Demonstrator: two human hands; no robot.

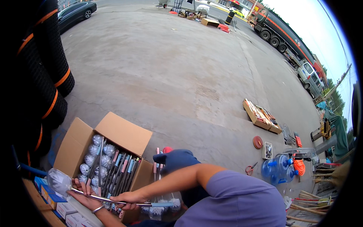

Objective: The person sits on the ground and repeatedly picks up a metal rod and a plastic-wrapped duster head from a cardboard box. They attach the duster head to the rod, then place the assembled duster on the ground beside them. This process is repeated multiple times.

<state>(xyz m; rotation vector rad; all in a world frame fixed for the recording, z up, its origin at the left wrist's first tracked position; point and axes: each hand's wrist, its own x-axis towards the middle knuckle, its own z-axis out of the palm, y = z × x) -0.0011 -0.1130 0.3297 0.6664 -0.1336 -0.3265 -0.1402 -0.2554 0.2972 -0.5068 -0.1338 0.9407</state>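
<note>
Both hands grip one mop [113, 199] just in front of the open box [109, 151]: the left hand [84, 195] under its wrapped head end, the right hand [130, 199] clamped around the metal handle.

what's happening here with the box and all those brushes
A person holds one long-handled brush in both hands over an open cardboard box. The left hand is near the brush's plastic-wrapped head, and the right hand grips the metal handle further along. The box is packed with more wrapped brushes of the same kind. It sits on a concrete yard, with small boxes stacked beside it.
</note>
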